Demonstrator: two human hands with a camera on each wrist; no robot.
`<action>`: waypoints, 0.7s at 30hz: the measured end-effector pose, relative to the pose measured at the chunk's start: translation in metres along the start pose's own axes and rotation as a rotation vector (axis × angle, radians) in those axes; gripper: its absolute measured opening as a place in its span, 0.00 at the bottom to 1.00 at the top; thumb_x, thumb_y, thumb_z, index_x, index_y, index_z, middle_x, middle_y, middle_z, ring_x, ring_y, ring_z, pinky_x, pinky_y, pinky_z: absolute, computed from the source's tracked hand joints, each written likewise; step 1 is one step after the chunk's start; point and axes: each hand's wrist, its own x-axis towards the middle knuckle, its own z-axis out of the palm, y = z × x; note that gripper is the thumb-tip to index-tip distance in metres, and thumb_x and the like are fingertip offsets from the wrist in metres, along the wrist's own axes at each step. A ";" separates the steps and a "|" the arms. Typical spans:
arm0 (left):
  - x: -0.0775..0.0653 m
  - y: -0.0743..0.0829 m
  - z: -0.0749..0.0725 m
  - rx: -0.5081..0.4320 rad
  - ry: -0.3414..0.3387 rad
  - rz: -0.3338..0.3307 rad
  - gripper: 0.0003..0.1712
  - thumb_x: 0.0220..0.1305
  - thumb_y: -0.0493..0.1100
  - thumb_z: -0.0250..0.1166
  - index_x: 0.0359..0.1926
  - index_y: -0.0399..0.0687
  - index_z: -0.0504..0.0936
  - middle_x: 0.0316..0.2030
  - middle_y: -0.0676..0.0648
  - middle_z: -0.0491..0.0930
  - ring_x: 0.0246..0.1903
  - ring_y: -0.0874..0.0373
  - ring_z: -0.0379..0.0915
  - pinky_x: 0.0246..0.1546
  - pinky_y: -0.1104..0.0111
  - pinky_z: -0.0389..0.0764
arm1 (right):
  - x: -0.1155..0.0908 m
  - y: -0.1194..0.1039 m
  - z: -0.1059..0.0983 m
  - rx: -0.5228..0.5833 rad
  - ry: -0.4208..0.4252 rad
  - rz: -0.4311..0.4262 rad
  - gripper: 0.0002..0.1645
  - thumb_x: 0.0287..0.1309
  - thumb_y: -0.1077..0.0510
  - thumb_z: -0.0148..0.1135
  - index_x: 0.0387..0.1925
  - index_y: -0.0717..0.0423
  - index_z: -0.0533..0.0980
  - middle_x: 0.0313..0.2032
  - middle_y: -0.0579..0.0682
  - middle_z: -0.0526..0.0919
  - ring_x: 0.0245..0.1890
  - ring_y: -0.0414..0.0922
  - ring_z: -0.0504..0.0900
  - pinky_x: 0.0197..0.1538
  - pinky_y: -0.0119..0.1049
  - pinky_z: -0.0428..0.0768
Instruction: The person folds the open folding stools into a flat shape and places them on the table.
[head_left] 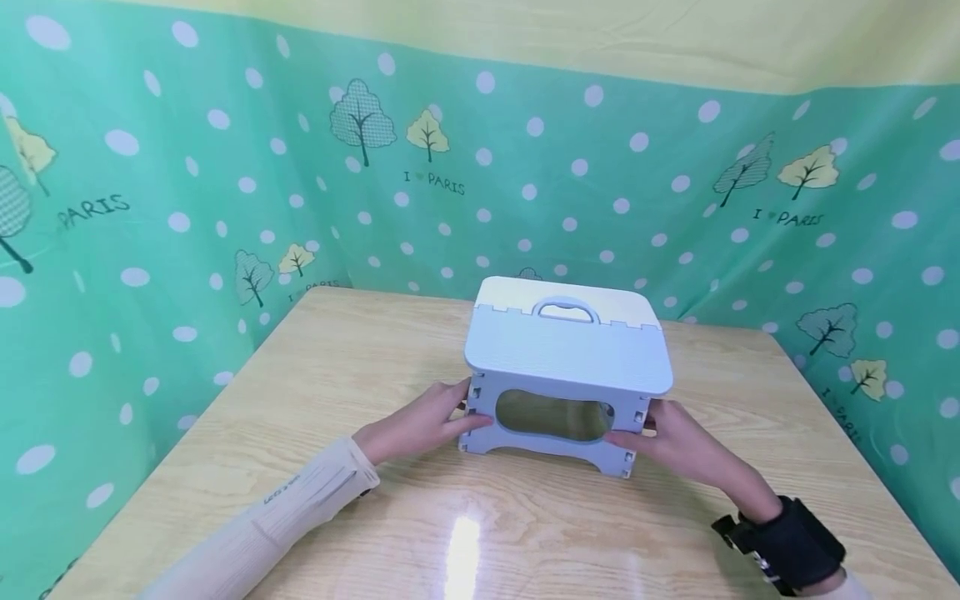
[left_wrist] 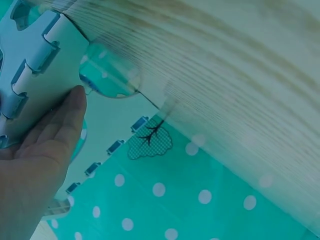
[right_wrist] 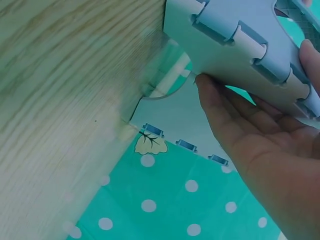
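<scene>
A pale blue and white folding step stool (head_left: 566, 354) stands unfolded on the wooden table, its carrying handle (head_left: 566, 308) on top and an oval opening in its front panel. My left hand (head_left: 431, 421) grips the left front edge, thumb across the front panel and fingers around the side. On the other side, my right hand (head_left: 678, 442) holds the right front edge in the same way, its thumb by the oval opening. Hinge joints on the side panels (left_wrist: 60, 80) show in the left wrist view. In the right wrist view, fingers (right_wrist: 215, 105) lie against the inner side panel.
The light wood table (head_left: 360, 350) reaches back to a green dotted curtain (head_left: 525, 167) printed with trees, which also hangs along the left and right sides. A black band (head_left: 795, 542) is strapped round the right wrist. Light glares off the table's front.
</scene>
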 end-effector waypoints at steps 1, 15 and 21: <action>0.000 0.000 0.000 0.000 -0.003 -0.001 0.33 0.73 0.59 0.56 0.73 0.57 0.60 0.54 0.50 0.83 0.50 0.67 0.79 0.52 0.71 0.80 | 0.000 0.001 0.000 0.005 -0.003 0.001 0.49 0.62 0.54 0.69 0.76 0.47 0.52 0.56 0.61 0.75 0.49 0.52 0.81 0.40 0.36 0.85; -0.001 -0.001 0.001 -0.044 -0.014 -0.018 0.29 0.72 0.60 0.57 0.68 0.60 0.64 0.50 0.59 0.84 0.47 0.69 0.81 0.49 0.71 0.81 | 0.001 0.006 -0.001 0.059 -0.010 0.017 0.52 0.61 0.53 0.70 0.77 0.38 0.49 0.65 0.59 0.70 0.60 0.64 0.74 0.46 0.36 0.84; -0.001 0.000 0.000 -0.038 -0.016 -0.023 0.28 0.72 0.60 0.56 0.68 0.61 0.64 0.49 0.61 0.83 0.46 0.69 0.81 0.49 0.71 0.81 | 0.001 0.006 -0.001 0.058 -0.010 -0.001 0.51 0.61 0.53 0.70 0.76 0.39 0.50 0.63 0.59 0.71 0.59 0.64 0.74 0.45 0.36 0.84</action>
